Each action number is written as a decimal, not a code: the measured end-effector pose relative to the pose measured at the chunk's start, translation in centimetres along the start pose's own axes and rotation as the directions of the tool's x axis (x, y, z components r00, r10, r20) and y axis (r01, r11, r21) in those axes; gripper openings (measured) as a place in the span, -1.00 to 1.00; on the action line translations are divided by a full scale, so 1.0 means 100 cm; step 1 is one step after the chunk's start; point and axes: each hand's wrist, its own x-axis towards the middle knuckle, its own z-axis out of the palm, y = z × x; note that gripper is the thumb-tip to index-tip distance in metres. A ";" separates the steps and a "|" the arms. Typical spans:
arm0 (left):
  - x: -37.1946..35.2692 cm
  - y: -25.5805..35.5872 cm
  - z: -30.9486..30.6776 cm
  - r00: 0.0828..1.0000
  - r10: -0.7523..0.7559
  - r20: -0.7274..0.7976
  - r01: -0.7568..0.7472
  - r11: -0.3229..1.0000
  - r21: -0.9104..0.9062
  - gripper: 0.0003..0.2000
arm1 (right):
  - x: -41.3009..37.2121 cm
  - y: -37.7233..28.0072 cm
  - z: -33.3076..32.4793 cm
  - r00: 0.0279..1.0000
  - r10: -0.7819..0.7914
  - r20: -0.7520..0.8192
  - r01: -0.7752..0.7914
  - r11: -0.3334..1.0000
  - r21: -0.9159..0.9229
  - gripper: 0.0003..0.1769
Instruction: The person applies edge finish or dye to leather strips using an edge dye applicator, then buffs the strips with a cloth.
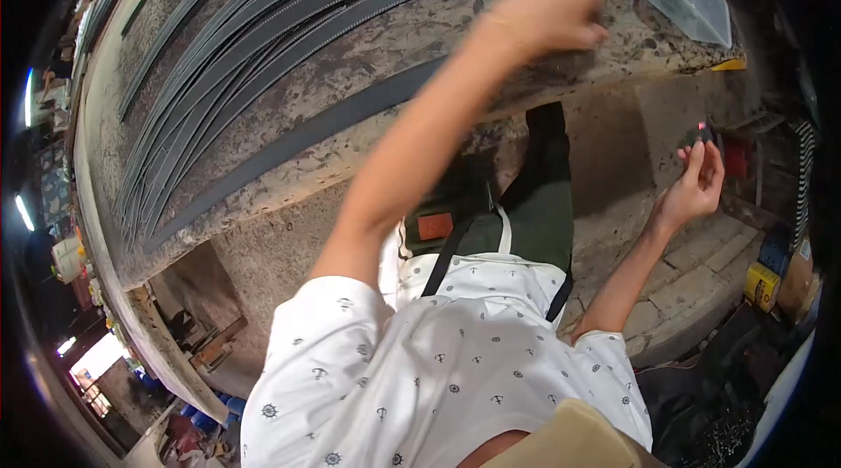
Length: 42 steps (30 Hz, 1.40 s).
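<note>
Our left grip, spread wide beside the straps, should avoid dragging them while our right grip pinches a dark object.

Straps: many, dark grey, flat and narrow, several with pale stitching along the edges.
Straps' pose: overlapping in a curved bundle to the left of the left hand, some ends just beside it; blur hides any contact.
Plain strap: dark, smooth-looking, lying flat apart from the bundle, running from well left of the left hand to beneath its forearm.
Small piece: dark with a pinkish spot, pinched at the fingertips of the right hand; finer detail too small to tell.
</note>
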 end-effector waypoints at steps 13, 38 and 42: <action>-0.086 -0.022 -0.087 0.797 -0.389 0.462 0.475 0.876 -0.080 -0.79 | -0.053 -0.059 0.136 0.770 0.161 0.618 -0.415 0.861 0.292 -0.84; -0.096 -0.034 -0.066 0.934 -0.211 0.287 0.273 0.942 -0.196 -0.86 | -0.075 -0.057 0.166 0.725 0.069 0.685 -0.069 0.997 -0.027 -0.88; -0.096 -0.033 -0.067 0.931 -0.221 0.292 0.282 0.941 -0.186 -0.85 | -0.075 -0.057 0.167 0.707 0.061 0.705 -0.041 0.998 -0.046 -0.86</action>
